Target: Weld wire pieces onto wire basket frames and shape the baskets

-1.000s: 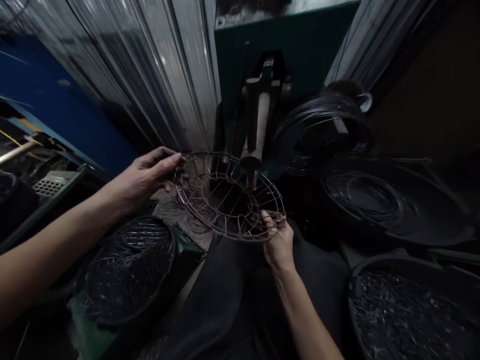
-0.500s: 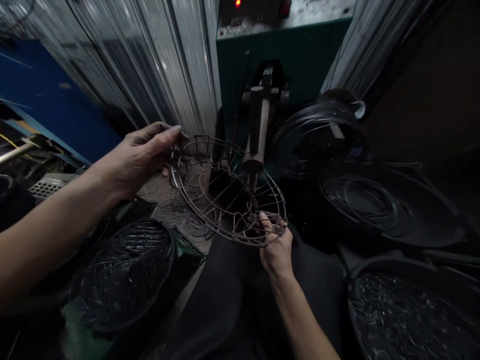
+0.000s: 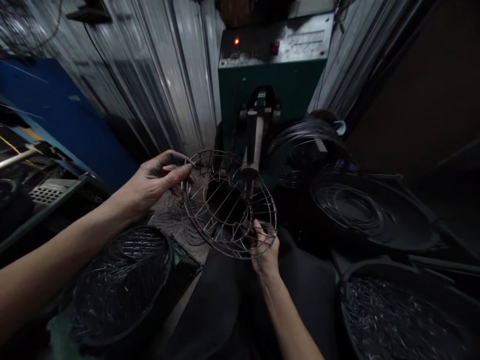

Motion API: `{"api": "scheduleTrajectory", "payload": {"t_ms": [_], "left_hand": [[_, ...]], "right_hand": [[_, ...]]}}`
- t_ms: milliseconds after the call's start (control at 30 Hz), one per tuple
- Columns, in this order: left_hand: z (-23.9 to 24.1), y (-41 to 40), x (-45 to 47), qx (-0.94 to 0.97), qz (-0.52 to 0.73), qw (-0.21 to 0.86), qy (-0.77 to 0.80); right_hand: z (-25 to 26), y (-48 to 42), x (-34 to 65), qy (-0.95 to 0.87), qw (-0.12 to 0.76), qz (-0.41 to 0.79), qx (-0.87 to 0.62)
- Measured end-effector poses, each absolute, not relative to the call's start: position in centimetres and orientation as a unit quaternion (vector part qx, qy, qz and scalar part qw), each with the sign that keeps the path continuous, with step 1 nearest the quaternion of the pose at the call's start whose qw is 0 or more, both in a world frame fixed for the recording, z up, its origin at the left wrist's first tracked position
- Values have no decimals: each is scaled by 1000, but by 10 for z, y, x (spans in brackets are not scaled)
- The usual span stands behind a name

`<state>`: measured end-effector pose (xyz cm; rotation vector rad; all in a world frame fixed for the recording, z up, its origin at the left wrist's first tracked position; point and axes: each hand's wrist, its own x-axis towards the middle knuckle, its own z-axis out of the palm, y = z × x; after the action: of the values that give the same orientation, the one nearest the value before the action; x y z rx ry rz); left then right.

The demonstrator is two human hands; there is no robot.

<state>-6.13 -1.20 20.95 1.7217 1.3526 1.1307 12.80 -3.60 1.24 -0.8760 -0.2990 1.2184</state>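
Note:
I hold a round rusty wire guard (image 3: 225,205) made of rings and radial spokes, tilted toward me over my lap. My left hand (image 3: 157,177) pinches its upper left rim with thumb and fingers. My right hand (image 3: 265,250) grips the lower right rim from below. Just behind the guard stands the arm of a spot welder (image 3: 252,145), and its lower tip reaches down inside the guard's rings.
The green welder cabinet (image 3: 275,75) with a lit red lamp stands ahead against corrugated metal sheets. A stack of dark wire guards (image 3: 120,280) lies at lower left. Coils of wire (image 3: 348,205) and a tub of short wire pieces (image 3: 397,315) are at right.
The view has tipped up, so the welder cabinet shows. I have tilted the guard steeper and turned it a little, both hands keeping hold of its rim.

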Motion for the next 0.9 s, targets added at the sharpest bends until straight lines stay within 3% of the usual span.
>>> {"api": "scheduleTrajectory", "payload": {"t_ms": [400, 567, 733, 900], "left_hand": [[212, 1, -61, 636, 450, 389, 492], [189, -12, -81, 596, 452, 425, 509], [164, -36, -90, 573, 480, 414, 519], [172, -32, -83, 614, 477, 373, 506]], "right_hand": [[16, -34, 134, -139, 713, 565, -391], [14, -33, 144, -194, 684, 562, -422], [1, -36, 147, -231, 665, 563, -433], [-6, -31, 137, -218, 680, 557, -425]]}}
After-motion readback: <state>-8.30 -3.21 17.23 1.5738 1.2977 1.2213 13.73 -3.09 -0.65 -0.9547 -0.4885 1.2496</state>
